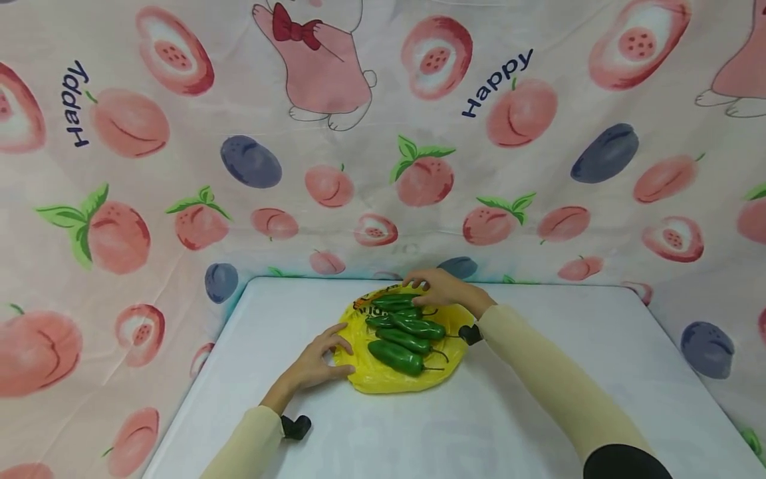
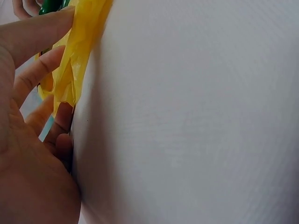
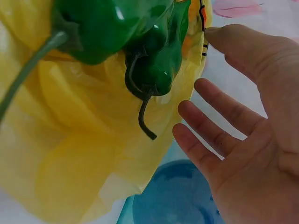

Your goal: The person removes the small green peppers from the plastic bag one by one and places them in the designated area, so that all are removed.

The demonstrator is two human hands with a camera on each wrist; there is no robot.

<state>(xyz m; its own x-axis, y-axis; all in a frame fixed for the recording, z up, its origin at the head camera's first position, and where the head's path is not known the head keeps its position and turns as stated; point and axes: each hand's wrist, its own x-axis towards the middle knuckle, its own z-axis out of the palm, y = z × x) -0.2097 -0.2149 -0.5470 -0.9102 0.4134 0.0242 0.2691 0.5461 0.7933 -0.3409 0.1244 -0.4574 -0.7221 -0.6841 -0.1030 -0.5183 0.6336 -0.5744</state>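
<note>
Several green chili peppers (image 1: 396, 357) lie side by side on a yellow plastic bag (image 1: 383, 382), their stems pointing right. My left hand (image 1: 314, 359) is at the bag's left edge with its fingers spread. In the left wrist view, the thumb and fingers (image 2: 37, 32) touch the crumpled yellow plastic (image 2: 80, 60). Over the far right side of the bag is my right hand (image 1: 445, 289), near the topmost pepper. The right wrist view shows its fingers (image 3: 201, 123) extended right beside the bag's edge, with pepper stems (image 3: 145, 119) close by.
The bag lies toward the far edge of a white table (image 1: 538, 412). Behind it hangs a pink fruit-patterned cloth (image 1: 371, 146), which also runs down both sides. Black wrist mounts (image 1: 296, 428) are on both arms.
</note>
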